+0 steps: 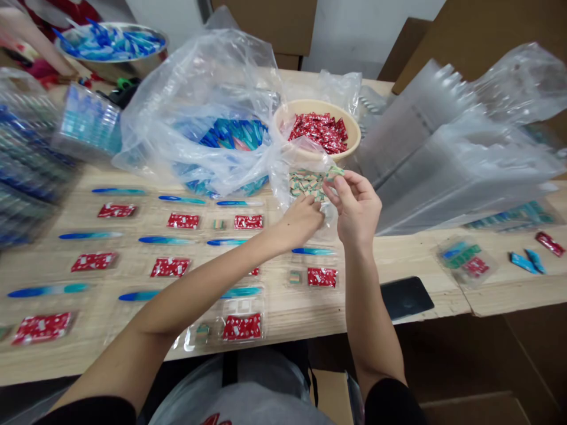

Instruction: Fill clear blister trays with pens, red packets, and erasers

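Note:
My right hand (pixel 357 206) pinches a small strip of green-and-tan sachets (pixel 335 172) between finger and thumb. My left hand (pixel 301 221) grips the lower edge of a clear plastic bag (pixel 287 177) that holds more of these sachets (pixel 308 183). Just behind the bag, a beige bowl (pixel 316 127) is filled with red foil sachets (pixel 318 133). Below my forearms, open clear blister trays (pixel 243 319) on the wooden table (pixel 283 307) hold blue-and-teal plastic sticks, red sachets and small sachets.
A large clear bag of blue sticks (pixel 221 136) sits left of the bowl. Stacked clear trays rise on both sides (pixel 443 153). A co-worker's hand (pixel 31 41) reaches near a steel bowl of blue pieces (pixel 110 47). A black phone (pixel 406 298) lies at the table's front edge.

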Demonstrator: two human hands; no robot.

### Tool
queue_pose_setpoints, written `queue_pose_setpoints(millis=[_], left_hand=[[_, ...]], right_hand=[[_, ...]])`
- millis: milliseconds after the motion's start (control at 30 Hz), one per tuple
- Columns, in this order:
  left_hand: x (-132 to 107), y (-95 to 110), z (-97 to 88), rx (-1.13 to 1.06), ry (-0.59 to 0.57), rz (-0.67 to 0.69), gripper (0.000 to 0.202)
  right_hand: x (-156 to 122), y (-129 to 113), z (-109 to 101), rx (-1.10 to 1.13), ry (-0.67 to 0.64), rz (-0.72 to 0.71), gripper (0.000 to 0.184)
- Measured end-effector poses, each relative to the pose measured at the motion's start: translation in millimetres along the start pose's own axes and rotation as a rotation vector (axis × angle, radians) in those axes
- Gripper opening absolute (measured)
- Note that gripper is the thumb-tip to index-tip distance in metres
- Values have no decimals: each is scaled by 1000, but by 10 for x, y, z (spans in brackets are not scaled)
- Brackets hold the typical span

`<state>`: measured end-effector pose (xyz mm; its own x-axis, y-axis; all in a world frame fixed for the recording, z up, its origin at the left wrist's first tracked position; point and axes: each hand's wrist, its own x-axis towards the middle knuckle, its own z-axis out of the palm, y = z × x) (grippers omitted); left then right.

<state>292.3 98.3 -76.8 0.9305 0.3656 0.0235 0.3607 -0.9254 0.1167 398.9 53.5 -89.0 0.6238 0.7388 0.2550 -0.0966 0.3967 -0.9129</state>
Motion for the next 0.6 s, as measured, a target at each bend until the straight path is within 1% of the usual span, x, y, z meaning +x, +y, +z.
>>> queue_pose_setpoints(millis=[67, 133, 233, 300, 333, 400, 467, 500, 533, 600], left_hand=[[42, 86, -20, 65, -65, -43, 22], [64, 131, -38, 77, -84, -69, 25], [67, 112, -5, 28, -36, -71, 26], [56, 38, 42, -95, 23, -79, 20], [47, -13, 58, -202, 77, -94, 17], [19, -130, 45, -492, 255, -151, 12], [-27, -233, -39, -800, 452, -210, 6], [-56, -268, -101, -922, 528, -227, 4], [-87, -290, -169, -1014, 573, -233, 4], [-150, -295, -299, -1115, 597, -210, 6]], right_hand=[[-10, 19, -2, -6, 11, 0, 27], [-15, 31, -12, -3, 24, -4, 27], [-15, 26, -29, 18, 31, 4, 27], [-17, 6, -47, 23, 22, 27, 28], [-20, -9, -59, 21, 10, 45, 28], [-36, -41, -84, 13, -34, 86, 30], [-63, -69, -100, 14, -97, 125, 32], [-80, -80, -101, 21, -127, 140, 33], [-97, -87, -95, 30, -153, 149, 33], [-126, -94, -66, 48, -180, 157, 33]])
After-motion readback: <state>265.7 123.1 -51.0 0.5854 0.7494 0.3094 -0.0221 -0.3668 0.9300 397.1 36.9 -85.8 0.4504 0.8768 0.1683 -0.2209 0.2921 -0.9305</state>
